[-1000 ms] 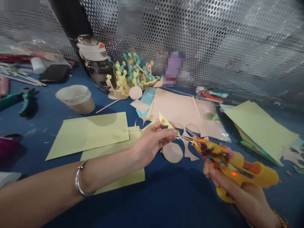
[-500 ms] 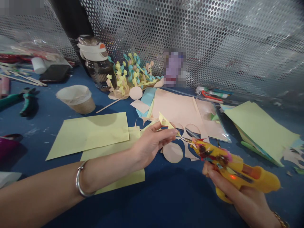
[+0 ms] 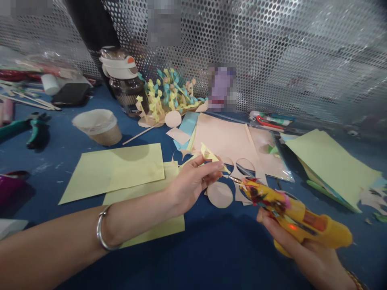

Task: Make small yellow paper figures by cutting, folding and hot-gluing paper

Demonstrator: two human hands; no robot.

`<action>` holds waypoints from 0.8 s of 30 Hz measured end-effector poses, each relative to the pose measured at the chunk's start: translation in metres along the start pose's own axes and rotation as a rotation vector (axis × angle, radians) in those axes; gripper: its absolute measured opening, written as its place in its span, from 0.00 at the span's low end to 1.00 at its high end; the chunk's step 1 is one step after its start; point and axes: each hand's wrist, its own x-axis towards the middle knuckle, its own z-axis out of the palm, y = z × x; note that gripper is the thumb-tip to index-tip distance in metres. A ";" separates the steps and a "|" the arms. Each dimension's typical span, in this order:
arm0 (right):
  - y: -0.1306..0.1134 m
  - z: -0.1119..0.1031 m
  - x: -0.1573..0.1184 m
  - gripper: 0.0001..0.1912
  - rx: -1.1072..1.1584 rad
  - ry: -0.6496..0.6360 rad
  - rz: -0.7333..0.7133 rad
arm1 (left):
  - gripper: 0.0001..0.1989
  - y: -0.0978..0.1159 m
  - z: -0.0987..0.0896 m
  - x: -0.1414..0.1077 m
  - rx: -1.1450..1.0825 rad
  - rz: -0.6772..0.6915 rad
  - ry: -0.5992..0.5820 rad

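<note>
Between the thumb and fingers of my left hand (image 3: pixel 196 179) is a small folded strip of yellow paper (image 3: pixel 209 154), pointing down to the right. My right hand (image 3: pixel 305 249) is wrapped round the handle of a yellow hot glue gun (image 3: pixel 302 217), whose small light glows orange. Its metal nozzle is close to the lower end of the paper strip; whether they touch I cannot tell. Below my left fingers lies a pale pink paper disc (image 3: pixel 220 195). Two yellow paper sheets (image 3: pixel 121 169) lie partly under my left forearm.
Paper stems with curled yellow, blue and pink pieces (image 3: pixel 166 90) stand at the back, beside a dark bottle (image 3: pixel 128 90). A paper cup (image 3: pixel 98 127) and green-handled pliers (image 3: pixel 36 129) are on the left. Pink sheets (image 3: pixel 223 135) and a green paper stack (image 3: pixel 332 161) lie rightward.
The glue gun has shifted slightly left and its nozzle sits a little lower against the paper strip's end. My left hand stays almost in place, still pinching the strip.
</note>
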 end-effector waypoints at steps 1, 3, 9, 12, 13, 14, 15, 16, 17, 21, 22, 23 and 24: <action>-0.001 0.002 -0.002 0.13 -0.007 0.014 0.013 | 0.09 0.000 0.000 0.000 -0.004 0.006 -0.007; 0.000 0.003 -0.001 0.13 -0.004 0.022 0.050 | 0.09 0.001 -0.001 0.000 -0.002 0.026 -0.011; 0.008 -0.009 0.024 0.09 0.334 0.018 0.195 | 0.07 0.010 0.000 0.000 0.357 0.275 -0.027; 0.010 -0.013 0.034 0.08 0.530 0.096 0.189 | 0.08 0.013 -0.001 0.001 0.648 0.387 -0.065; 0.010 -0.013 0.035 0.08 0.547 0.102 0.199 | 0.07 0.012 -0.002 0.002 0.726 0.402 -0.077; 0.011 -0.013 0.036 0.08 0.557 0.107 0.199 | 0.06 0.010 -0.003 0.003 0.789 0.409 -0.091; 0.011 -0.013 0.035 0.08 0.557 0.103 0.206 | 0.06 0.008 -0.005 0.003 0.838 0.406 -0.108; 0.012 -0.012 0.035 0.08 0.546 0.102 0.206 | 0.06 0.005 -0.006 0.004 0.876 0.396 -0.127; 0.012 -0.012 0.034 0.08 0.526 0.100 0.196 | 0.07 0.001 -0.008 0.005 0.906 0.384 -0.146; 0.013 -0.009 0.032 0.09 0.457 0.076 0.187 | 0.06 -0.008 -0.011 0.007 1.003 0.370 -0.181; 0.012 -0.009 0.032 0.09 0.448 0.072 0.189 | 0.05 -0.008 -0.012 0.008 1.025 0.377 -0.180; 0.012 -0.009 0.031 0.10 0.442 0.069 0.188 | 0.05 -0.008 -0.012 0.008 1.049 0.385 -0.179; 0.012 -0.009 0.031 0.10 0.438 0.066 0.181 | 0.05 -0.008 -0.013 0.009 1.079 0.394 -0.180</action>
